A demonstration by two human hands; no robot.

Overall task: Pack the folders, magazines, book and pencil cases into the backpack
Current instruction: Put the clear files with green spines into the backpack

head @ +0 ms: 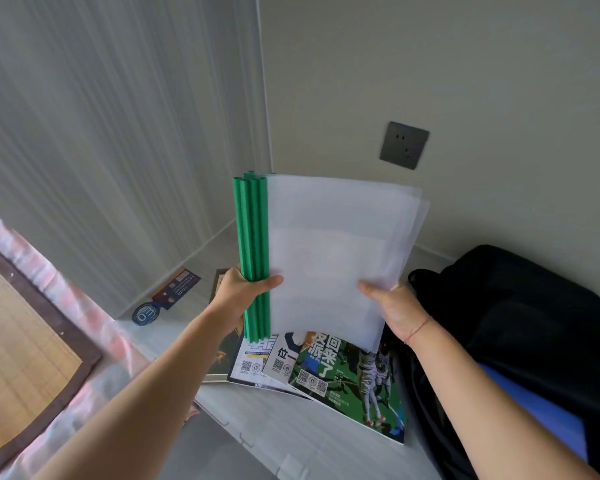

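Note:
I hold a stack of clear folders (pixel 333 244) with green spine bars upright above the floor. My left hand (pixel 243 292) grips the green spines near their lower part. My right hand (pixel 392 306) holds the folders' lower right edge. Under them, magazines (pixel 347 379) lie fanned on the floor, the top one showing a green football pitch. A dark book (pixel 222 355) lies partly hidden beneath the magazines at their left. The black backpack (pixel 520 327) stands at the right against the wall, with something blue (pixel 534 410) showing in it.
A dark blue pencil case (pixel 177 287) and a round blue badge (pixel 147 314) lie on the floor by the wall corner. A bed edge with pink bedding (pixel 49 299) runs along the left. A grey wall socket (pixel 404 145) sits above the backpack.

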